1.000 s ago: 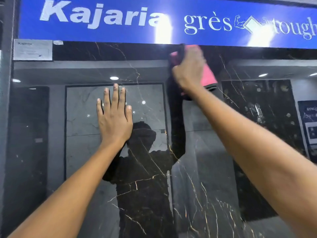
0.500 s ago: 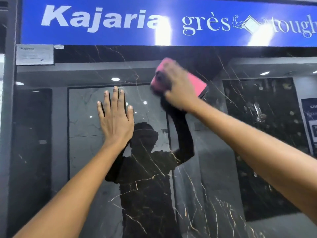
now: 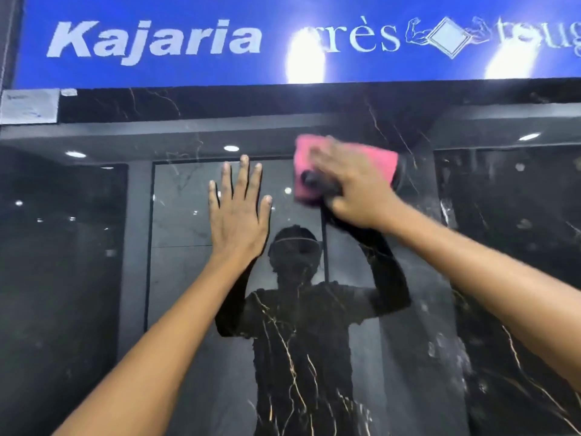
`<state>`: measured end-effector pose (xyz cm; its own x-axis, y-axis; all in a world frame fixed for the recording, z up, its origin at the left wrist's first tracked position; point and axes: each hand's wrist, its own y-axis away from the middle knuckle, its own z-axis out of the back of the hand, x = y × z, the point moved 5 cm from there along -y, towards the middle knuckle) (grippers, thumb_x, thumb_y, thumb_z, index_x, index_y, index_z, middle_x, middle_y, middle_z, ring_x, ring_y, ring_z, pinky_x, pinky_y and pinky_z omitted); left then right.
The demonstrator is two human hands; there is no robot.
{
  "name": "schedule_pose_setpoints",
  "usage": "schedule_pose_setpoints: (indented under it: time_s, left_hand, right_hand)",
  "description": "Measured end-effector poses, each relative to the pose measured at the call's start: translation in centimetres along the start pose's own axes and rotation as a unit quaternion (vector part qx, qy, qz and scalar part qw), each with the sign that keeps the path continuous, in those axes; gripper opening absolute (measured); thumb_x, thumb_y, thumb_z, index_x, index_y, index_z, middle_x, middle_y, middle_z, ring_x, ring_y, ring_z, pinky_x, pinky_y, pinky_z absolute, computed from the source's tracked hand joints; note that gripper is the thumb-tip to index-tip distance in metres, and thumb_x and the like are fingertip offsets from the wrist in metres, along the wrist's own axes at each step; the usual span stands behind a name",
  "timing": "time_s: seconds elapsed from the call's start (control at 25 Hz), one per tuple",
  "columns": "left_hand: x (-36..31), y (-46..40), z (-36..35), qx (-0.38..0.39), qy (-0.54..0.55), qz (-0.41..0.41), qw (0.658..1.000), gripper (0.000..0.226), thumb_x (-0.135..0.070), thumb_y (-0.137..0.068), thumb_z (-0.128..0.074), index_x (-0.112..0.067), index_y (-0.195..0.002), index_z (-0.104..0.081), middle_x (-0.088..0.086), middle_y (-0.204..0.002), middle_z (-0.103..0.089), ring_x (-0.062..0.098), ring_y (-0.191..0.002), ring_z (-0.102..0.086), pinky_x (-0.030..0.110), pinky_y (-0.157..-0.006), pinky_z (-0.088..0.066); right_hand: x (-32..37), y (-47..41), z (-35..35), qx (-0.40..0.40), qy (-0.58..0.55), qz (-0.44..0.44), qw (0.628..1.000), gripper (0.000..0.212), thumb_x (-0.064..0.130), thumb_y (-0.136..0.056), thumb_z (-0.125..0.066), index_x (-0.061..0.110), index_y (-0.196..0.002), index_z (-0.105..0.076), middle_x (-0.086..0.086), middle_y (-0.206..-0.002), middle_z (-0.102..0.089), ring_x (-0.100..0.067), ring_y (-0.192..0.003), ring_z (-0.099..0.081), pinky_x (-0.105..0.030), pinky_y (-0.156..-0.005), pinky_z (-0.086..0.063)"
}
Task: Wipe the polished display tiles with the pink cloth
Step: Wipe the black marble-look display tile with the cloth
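Bare forearms are seen reaching up from the lower corners of the view toward a glossy wall. The left hand is laid flat against the polished black tile, its fingers straight and slightly spread, with nothing held in it. The right hand is pressed on the pink cloth just beside the left hand, up and to its right; the hand is blurred, so it cannot be told whether the fingers are curled round the cloth or lie flat over it. The cloth is held against the upper part of the tile, its pink edges showing to the left of and above the hand.

Gold and white veins are seen running through the dark tile surface, and a dim reflection of the person with both arms raised is carried in it, along with reflected ceiling lights. A small white label is fixed at the upper left corner of the tile. Above the tile a blue sign is mounted, lettered "Kajaria" in white, with two bright glares on its right half.
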<state>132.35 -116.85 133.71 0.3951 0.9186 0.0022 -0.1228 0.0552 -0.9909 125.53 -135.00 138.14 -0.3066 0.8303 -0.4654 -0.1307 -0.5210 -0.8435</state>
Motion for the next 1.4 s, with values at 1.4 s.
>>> schedule_pose_setpoints:
  time_s: [1.4]
  left_hand:
    - [-1.6,14.2,-1.9,0.024,0.003,-0.050,0.998,0.057,-0.041,-0.100,-0.030,-0.027,-0.154,-0.016,-0.003,-0.163,-0.013,0.029,-0.150,-0.006,0.055,-0.118,-0.005]
  right_hand:
    - [5.9,19.8,-3.4,0.037,0.032,0.049,0.998,0.077,0.002,-0.068,-0.061,0.001,-0.142,-0.041,-0.015,-0.149,-0.036,-0.029,-0.142,-0.029,-0.040,-0.120,-0.017]
